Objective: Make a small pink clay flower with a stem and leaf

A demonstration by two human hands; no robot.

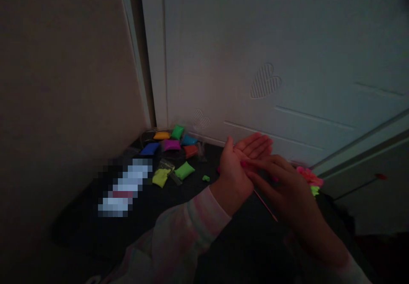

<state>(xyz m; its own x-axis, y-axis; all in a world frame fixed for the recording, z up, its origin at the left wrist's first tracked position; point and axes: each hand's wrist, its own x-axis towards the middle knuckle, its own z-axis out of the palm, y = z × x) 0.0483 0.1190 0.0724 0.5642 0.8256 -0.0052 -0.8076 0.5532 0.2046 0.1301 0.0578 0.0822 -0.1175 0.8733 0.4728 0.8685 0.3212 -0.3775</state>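
Note:
My left hand [234, 171] is turned palm up, its fingers stretched out flat. At its palm is a small lump of bright pink modelling clay [243, 163]. My right hand [287, 186] reaches over from the right, with thumb and forefinger closed about the pink lump against the left palm. Below the hands a thin pinkish stick [266, 206] lies on the dark surface. A little piece of green clay [206, 178] rests left of my left wrist. More pink bits beside the hands are partly hidden.
Several clay packets lie at the back left, among them a light green packet [184, 171], a yellow packet [161, 176] and a blue packet [150, 149]. A blurred-out pale object [124, 188] is beside them. Pink and lime shapes [309, 176] sit right. A white door [217, 62] stands behind.

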